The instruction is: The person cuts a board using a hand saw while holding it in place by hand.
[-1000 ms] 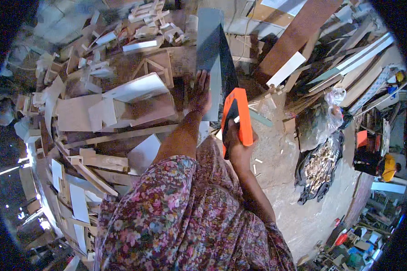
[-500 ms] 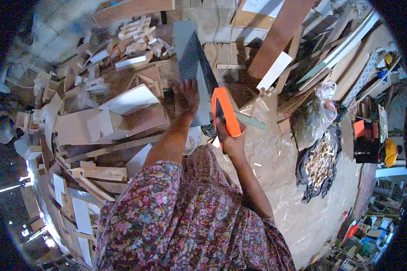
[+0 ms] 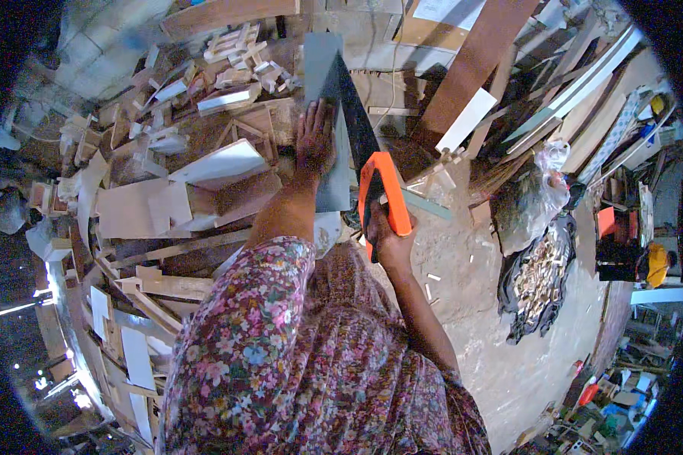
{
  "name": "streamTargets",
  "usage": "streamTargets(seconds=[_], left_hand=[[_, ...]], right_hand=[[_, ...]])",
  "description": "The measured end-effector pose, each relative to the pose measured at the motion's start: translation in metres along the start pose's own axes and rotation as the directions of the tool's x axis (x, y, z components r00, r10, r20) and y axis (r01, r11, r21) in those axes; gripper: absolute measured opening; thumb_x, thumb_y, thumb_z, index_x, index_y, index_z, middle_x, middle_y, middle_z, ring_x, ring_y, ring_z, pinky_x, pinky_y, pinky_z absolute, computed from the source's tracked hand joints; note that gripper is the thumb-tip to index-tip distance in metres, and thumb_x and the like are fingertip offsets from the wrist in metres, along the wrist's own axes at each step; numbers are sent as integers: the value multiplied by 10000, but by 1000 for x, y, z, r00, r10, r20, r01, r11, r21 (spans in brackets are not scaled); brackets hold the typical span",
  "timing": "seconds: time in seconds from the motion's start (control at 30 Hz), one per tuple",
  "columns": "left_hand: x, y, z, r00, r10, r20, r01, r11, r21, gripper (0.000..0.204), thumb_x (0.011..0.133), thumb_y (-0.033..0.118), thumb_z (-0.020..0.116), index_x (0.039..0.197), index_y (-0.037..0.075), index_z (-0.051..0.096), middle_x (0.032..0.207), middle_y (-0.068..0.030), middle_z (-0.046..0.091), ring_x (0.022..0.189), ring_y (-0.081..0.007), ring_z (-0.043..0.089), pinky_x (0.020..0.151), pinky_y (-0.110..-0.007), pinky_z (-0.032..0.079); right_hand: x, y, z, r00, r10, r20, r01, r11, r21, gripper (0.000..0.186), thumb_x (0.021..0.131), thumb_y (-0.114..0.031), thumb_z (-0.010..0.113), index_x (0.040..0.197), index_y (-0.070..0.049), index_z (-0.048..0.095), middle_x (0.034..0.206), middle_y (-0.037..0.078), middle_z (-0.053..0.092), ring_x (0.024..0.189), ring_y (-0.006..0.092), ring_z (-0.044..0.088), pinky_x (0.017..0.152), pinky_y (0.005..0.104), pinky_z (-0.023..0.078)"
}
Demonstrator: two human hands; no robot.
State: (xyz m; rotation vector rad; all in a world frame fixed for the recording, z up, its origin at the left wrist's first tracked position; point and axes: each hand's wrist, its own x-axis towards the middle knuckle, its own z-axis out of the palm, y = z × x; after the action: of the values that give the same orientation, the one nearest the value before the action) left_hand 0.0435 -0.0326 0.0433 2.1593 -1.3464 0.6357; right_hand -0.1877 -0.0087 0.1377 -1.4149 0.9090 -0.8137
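Note:
A long grey board [image 3: 332,189] lies lengthwise ahead of me. My left hand [image 3: 316,138] presses on it from above, fingers stretched out and slightly apart, holding nothing. In my right hand [image 3: 391,239] is a handsaw [image 3: 389,186], gripped by its orange handle with the fingers wrapped through the opening. The saw's dark blade [image 3: 357,114] points away from me along the board's right side, its far end close to the board's far part. Whether the teeth are in the wood I cannot tell.
Wooden offcuts [image 3: 243,57] and boxy board pieces [image 3: 133,208] are heaped at left. Long planks [image 3: 470,68] lean at the far right. On the floor [image 3: 463,303] at right rests a black plastic sheet [image 3: 508,311] with small wood pieces, beside a clear plastic bag [image 3: 552,182].
My left hand has slid farther forward along the board, and its fingers now show stretched out. The saw handle sits slightly nearer to me. The whole view has shifted a little.

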Motion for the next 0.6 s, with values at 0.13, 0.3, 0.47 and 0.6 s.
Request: streamTargets(seconds=[0.13,0.3,0.47,0.6], left_hand=[[0,5,5,996,-53,-66,52,998,-24,529,784,136,450,1294,28,357,1381,-162,284,1273,-319,279,1027,-478,236],[1,2,10,998,-48,-39,52,994,100,525,777,144,465,1273,0,371,1370,-171,304,1260,-322,305,1018,-475,256],[-6,3,7,998,-48,-50,54,991,120,534,769,125,458,1277,-6,360,1369,-174,307,1256,-328,314,1006,-483,266],[-7,8,3,995,-91,-35,87,990,-111,529,775,108,436,1282,-11,347,1379,-175,291,1261,-335,304,1009,-494,254]], right_hand=[[-9,-24,11,992,-89,86,94,994,-52,120,788,-88,631,726,-26,550,597,-33,484,494,40,414,436,195,316],[-37,-50,8,996,-86,27,87,995,-50,118,773,-65,634,712,-18,543,570,-29,480,510,48,406,456,227,335],[-19,-46,12,997,-41,66,51,987,-149,123,761,-93,655,756,-13,561,626,-5,523,541,53,442,477,225,353],[60,-30,46,985,-174,-2,171,970,-171,193,761,-159,665,780,0,558,692,23,560,611,97,508,548,248,412]])
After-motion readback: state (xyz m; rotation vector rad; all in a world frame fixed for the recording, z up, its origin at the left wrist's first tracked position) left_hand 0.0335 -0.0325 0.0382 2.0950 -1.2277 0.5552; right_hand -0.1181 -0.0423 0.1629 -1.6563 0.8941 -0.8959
